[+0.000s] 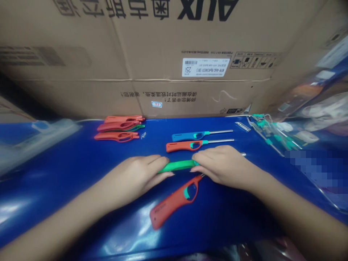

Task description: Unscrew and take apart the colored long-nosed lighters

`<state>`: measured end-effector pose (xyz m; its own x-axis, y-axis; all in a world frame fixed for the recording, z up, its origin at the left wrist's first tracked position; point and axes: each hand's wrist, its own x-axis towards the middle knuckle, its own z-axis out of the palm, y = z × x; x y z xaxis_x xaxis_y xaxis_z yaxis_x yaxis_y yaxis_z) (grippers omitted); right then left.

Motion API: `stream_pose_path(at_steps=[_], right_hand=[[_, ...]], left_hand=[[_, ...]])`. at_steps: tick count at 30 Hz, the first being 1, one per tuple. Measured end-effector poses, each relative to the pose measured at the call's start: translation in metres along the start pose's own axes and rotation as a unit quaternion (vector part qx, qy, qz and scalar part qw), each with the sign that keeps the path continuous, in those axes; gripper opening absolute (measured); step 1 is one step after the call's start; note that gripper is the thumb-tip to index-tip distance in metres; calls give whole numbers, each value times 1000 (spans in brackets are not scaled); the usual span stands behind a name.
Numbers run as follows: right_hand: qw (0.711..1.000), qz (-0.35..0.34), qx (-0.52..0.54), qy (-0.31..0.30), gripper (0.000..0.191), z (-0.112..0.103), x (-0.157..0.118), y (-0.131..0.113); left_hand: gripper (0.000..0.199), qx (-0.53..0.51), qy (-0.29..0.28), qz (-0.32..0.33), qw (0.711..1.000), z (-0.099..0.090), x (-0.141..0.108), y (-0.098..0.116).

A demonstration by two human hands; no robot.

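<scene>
A green gas lighter (178,166) lies level between my two hands, above the blue table. My left hand (141,170) pinches its handle end, and the fingers of my right hand (217,163) close around its front end. The lighter's metal tip pokes out past my right hand. Just below, an orange lighter (170,204) with a teal trigger rests at a slant, its metal tube partly hidden by my right hand. Beyond my hands lie a blue lighter (187,136) and another orange lighter (181,145), side by side, tubes pointing right.
Several orange lighter casings (116,136) and a green one are stacked at the back left. Metal tubes (243,126) and bagged teal parts (268,132) sit at the right. A large cardboard box (152,65) walls off the back. Clear plastic bags (38,141) lie left.
</scene>
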<state>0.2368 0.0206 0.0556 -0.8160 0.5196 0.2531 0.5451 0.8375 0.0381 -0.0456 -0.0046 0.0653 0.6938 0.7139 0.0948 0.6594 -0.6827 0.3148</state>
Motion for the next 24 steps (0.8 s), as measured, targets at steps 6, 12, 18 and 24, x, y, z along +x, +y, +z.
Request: stream_pose_path(at_steps=[6,12,18,24], right_hand=[[999,-32,4,30,41,-10,-2,-2],[999,-40,20,14,43,-10,-3,-3],[998,-49,26,16,44,-11,-4,-3],[997,-44,61,-9,46,-12,-4,-3]], left_hand=[[29,-75,-47,-21,996,-15,-1,4],[29,-116,-77,-44,989,-18,-3,8],[31,-160,-100,-60,980,-23,-1,8],[35,-183,-120,-89,972,-25,-2,10]])
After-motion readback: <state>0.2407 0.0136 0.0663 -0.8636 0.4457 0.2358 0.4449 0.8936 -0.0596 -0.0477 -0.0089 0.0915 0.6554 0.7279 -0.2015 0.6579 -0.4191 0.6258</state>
